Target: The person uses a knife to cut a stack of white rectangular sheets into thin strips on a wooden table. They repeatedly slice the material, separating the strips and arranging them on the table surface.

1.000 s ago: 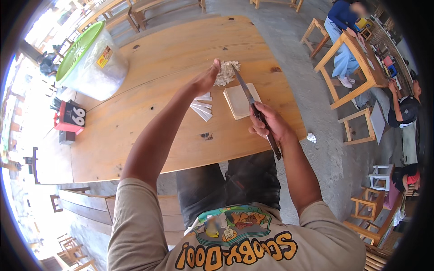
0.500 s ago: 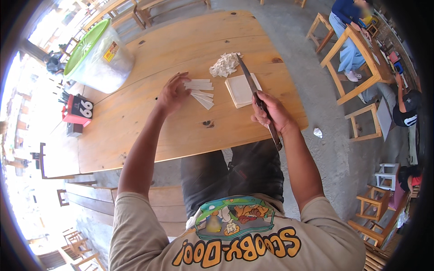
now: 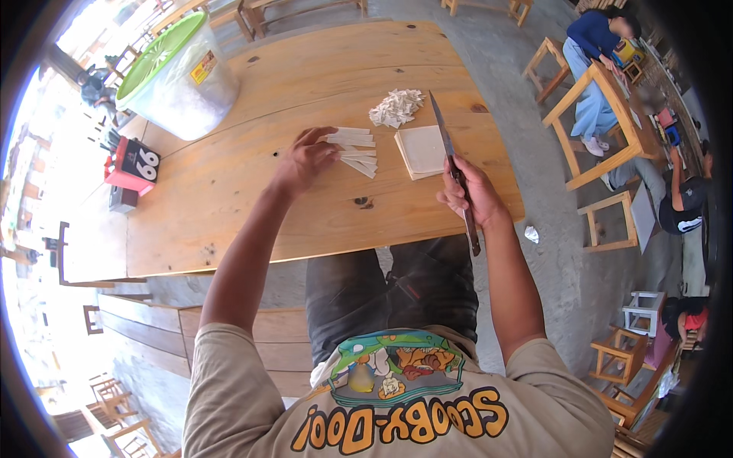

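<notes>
My right hand grips a long knife by its dark handle, the blade pointing away from me. The blade runs along the right edge of a stack of thin, pale square sheets resembling wonton wrappers. My left hand hovers or rests by the left ends of several white strips that lie fanned out. Its fingers are bent but apart, and I cannot tell whether the fingertips touch the strips. Beyond the stack sits a heap of small cut white pieces.
The wooden table holds a large clear tub with a green lid at far left, and a red and black utensil holder. Stools and two people are off to the right. A crumpled scrap lies on the floor.
The whole view has shifted a little. The knife has moved slightly right, from over the stack to its right edge. My left hand stays by the strips.
</notes>
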`<state>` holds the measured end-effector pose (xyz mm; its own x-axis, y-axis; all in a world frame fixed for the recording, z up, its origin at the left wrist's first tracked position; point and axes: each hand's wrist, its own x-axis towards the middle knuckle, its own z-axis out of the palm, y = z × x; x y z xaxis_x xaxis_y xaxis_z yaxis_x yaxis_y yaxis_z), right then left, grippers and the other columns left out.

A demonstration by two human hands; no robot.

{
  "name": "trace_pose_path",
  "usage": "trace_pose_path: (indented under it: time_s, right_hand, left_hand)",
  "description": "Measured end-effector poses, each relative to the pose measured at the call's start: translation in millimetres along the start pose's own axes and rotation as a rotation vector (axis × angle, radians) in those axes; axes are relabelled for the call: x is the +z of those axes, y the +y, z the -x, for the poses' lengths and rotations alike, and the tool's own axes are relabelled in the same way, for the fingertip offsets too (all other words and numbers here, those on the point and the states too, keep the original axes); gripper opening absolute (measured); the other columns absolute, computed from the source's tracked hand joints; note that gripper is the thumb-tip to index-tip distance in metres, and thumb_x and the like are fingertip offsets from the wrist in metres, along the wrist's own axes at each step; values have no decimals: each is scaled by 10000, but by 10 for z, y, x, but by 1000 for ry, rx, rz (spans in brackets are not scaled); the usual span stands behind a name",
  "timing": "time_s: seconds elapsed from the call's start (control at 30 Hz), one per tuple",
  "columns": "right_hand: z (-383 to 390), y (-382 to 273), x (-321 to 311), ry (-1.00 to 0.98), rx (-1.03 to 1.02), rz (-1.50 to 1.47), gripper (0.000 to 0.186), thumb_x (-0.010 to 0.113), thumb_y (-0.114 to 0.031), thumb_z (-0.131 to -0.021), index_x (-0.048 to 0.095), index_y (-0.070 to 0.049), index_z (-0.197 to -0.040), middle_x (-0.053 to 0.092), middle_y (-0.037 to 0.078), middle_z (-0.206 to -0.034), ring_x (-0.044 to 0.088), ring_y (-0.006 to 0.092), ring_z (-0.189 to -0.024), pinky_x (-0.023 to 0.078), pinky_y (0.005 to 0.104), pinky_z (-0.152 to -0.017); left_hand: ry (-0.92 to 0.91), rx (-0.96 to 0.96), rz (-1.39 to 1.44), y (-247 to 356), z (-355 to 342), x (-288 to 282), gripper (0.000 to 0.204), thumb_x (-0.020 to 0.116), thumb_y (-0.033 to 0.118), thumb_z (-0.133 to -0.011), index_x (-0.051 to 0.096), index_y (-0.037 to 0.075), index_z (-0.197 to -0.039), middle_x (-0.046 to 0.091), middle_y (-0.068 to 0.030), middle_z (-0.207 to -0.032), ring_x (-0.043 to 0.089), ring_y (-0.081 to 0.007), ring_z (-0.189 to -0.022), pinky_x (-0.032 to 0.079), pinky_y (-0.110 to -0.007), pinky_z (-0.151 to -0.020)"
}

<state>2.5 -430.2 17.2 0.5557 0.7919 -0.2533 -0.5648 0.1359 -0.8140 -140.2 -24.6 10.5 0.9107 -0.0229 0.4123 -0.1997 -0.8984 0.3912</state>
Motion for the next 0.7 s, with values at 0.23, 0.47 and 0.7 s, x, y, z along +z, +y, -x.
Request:
trace_pose_path:
  time_s: [0.23,0.47,0.7]
  right_hand:
    - [6,5,2,30,-32,26,384,485,-509,-1298,642,-177,-1189,462,-56,-668,374,108,-465,580,355,-817]
    - [9,26,-36,55,-43,7,376,489,-509,-1297,640,-183,-1187,451,-57,-664,375,109,-458,582,368,-855]
    - [70,15,88,114,-45,108,374,514,-480,-1293,644,-150,-1173,488,-27,-665,406,112,-468,540,333,-702]
  left_hand:
    - [16,-20,7,-40,23,-9,180,892,253,-1059,909,90,-1131,760,-73,-1570,663,-353,-1493,580,-493,-1252]
    - [23,-154,180,-85,109,1,172,944,229,-999,932,101,-1113,803,-123,-1505,723,-384,-1400,585,-500,-1234]
    - [39,-185,209,54,305,-111,119,908,143,-1010,945,111,-1118,793,-144,-1531,711,-392,-1453,567,-502,-1249]
